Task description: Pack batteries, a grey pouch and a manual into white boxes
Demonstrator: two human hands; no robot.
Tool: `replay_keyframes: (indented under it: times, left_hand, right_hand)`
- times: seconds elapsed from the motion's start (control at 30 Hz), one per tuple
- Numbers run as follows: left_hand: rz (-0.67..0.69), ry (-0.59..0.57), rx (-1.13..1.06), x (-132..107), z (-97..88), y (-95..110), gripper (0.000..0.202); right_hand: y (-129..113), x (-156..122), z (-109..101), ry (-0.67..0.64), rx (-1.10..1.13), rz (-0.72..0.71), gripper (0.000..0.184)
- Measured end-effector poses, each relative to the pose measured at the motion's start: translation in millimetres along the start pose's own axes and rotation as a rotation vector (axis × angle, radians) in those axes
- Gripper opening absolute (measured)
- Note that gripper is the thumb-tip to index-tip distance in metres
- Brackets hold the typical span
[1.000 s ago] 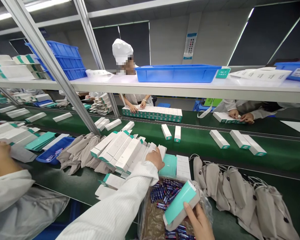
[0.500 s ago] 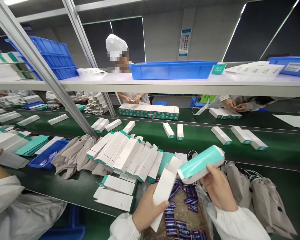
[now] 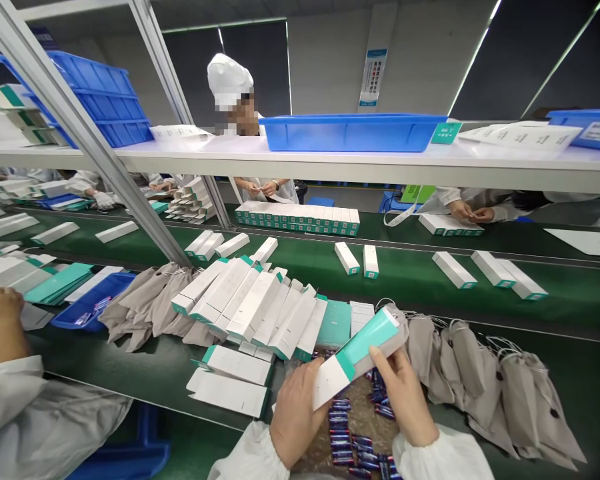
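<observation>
Both my hands meet low in the middle of the view. My left hand (image 3: 295, 413) grips the near end of a long white box (image 3: 331, 381). My right hand (image 3: 405, 400) holds a teal sleeve (image 3: 370, 339) whose end sits over the far end of that white box. Below them lies a bag of blue batteries (image 3: 353, 440). A fanned heap of white boxes with teal ends (image 3: 250, 307) lies just beyond my left hand, and two flat white boxes (image 3: 230, 383) lie to its left.
Grey drawstring pouches (image 3: 485, 373) lie piled at the right, more pouches (image 3: 145, 307) at the left. White boxes (image 3: 490, 270) ride on the green belt (image 3: 410, 280). A co-worker's sleeve and hand (image 3: 0, 327) are at the left; people work across the belt. Blue trays (image 3: 350, 133) stand on the white shelf.
My left hand drew a white box from the heap toward me. My right hand lifted the teal sleeve, then lowered it onto the box's far end.
</observation>
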State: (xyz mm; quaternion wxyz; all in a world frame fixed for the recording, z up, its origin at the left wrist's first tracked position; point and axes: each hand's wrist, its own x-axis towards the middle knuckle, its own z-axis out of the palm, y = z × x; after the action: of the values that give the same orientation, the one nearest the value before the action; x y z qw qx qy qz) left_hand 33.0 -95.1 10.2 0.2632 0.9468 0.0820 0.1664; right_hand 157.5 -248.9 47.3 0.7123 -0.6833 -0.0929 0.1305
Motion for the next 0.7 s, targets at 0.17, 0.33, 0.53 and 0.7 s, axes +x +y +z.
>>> replay_keyframes:
  times: [0.17, 0.33, 0.53, 0.7]
  left_hand:
    - [-0.044, -0.081, 0.120, -2.0, -2.8, 3.6, 0.054]
    - [-0.028, -0.060, 0.106, 2.2, -8.8, 6.7, 0.052]
    - [-0.069, -0.102, -0.230, -0.7, -9.8, 15.3, 0.048]
    - [-0.189, -0.234, -0.512, 0.3, -17.0, 25.8, 0.056]
  right_hand:
    - [4.2, -6.7, -3.6, -0.020, 0.138, 0.102, 0.059]
    - [3.1, -11.2, -0.2, 0.008, 0.293, 0.145, 0.073]
    - [34.3, -29.9, 10.1, -0.012, -0.092, -0.009, 0.067]
    - [1.0, -8.3, -16.7, -0.036, -0.198, -0.222, 0.058]
